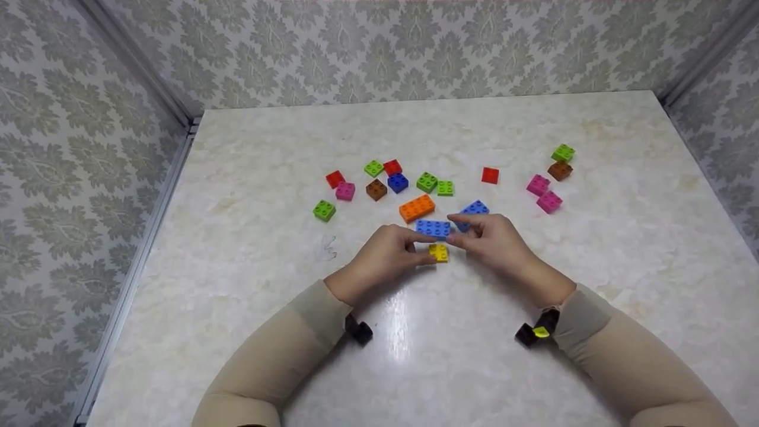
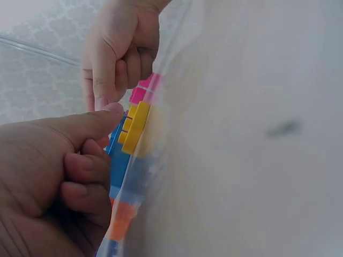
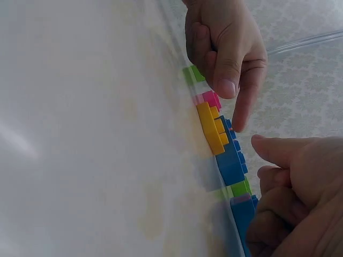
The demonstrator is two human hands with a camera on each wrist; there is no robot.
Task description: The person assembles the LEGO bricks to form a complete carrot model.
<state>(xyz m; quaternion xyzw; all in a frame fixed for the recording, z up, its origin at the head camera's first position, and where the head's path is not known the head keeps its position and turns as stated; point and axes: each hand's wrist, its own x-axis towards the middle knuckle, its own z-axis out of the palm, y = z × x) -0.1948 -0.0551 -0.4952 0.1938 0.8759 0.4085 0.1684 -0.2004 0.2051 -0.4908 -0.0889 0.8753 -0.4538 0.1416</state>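
Thumb and forefinger are held apart on the left hand (image 1: 388,255) and the right hand (image 1: 495,240), the other fingers curled in. Between them a light-blue eight-stud brick (image 1: 433,228) is seen studs up, a yellow brick (image 1: 439,253) just in front; whether either is touched cannot be told. A second light-blue brick (image 1: 475,207) is partly hidden by the right hand. Beyond, an orange eight-stud brick (image 1: 417,208) is seen.
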